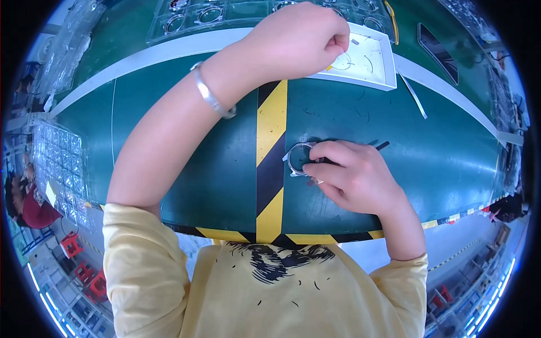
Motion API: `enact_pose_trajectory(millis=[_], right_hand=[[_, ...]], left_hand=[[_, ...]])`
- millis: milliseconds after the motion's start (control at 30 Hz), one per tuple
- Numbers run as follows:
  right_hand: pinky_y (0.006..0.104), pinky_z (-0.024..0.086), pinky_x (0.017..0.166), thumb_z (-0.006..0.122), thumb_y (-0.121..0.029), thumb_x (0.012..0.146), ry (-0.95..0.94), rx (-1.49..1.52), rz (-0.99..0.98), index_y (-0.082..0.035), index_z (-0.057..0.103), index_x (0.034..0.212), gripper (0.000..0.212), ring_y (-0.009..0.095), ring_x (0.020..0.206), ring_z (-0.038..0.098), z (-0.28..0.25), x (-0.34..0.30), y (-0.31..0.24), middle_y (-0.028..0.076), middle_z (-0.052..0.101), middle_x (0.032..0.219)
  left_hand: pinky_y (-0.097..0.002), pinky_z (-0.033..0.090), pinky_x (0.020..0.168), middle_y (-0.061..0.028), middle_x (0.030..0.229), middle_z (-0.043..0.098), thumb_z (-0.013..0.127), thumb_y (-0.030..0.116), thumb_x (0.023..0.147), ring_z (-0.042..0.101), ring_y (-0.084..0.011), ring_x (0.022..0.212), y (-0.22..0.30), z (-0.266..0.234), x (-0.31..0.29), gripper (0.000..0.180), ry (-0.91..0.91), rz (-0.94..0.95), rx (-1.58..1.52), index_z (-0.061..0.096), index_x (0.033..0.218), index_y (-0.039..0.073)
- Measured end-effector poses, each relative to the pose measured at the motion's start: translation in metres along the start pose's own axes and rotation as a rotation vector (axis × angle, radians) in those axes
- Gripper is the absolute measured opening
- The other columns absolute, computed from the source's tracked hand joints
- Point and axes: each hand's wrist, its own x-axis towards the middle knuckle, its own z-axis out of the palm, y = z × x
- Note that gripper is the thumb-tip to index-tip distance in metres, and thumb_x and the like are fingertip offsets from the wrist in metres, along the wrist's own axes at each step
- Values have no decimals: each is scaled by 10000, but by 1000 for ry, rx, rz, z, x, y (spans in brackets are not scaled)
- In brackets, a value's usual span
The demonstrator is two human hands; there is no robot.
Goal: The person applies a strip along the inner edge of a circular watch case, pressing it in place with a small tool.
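My left hand reaches far across the bench, its fingers pinched above a shallow white box. Whatever those fingertips hold, if anything, is too small to make out. Thin dark curved strips and small bits lie in the box. Nearer to me, my right hand grips a round silver watch case by its right side, thumb and fingers closed at the rim. The case looks like an open ring with lugs. A thin dark rod, perhaps a tool's handle, sticks out behind the right hand; its other end is hidden.
A clear tray with several watch cases stands at the back. A phone lies at the far right, a thin pale strip nearer. Another clear compartment tray sits at the left. Yellow-black tape crosses the green bench.
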Motion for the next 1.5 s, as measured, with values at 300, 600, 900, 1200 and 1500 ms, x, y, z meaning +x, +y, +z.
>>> enact_pose_trajectory(millis=[300,600,900,1200,1500], right_hand=[[340,538,621,787,-63,717,180,-34,109,-40,756,997,282,259,759,678,-29,-6,14,94,674,908],[368,534,652,719,-28,786,174,-49,182,-28,749,1059,275,267,752,658,-26,-3,5,95,671,871],[379,514,652,722,18,800,241,-67,217,-14,744,1065,268,286,761,632,-20,3,2,99,648,852],[367,502,593,805,2,730,56,60,95,-40,745,906,190,256,691,623,-1,5,-6,77,664,883],[342,460,527,809,17,702,86,68,61,-34,749,861,177,233,627,565,9,9,-4,70,659,871]], left_hand=[[-449,581,717,-154,804,721,739,217,858,719,-334,790,-12,13,8,148,-4,-119,388,755,829,72],[-330,453,584,-93,753,635,792,195,857,589,-208,649,9,-3,-44,206,129,-159,234,686,883,21],[-410,473,872,-83,951,657,935,311,598,590,-314,919,54,11,-123,622,-122,-166,-11,704,1119,60],[-390,456,815,-29,980,642,914,218,589,577,-257,922,49,38,-136,547,-33,-105,29,720,1086,95],[-394,461,811,-23,974,636,894,172,595,573,-249,929,48,42,-141,513,-6,-120,-17,721,1073,100]])
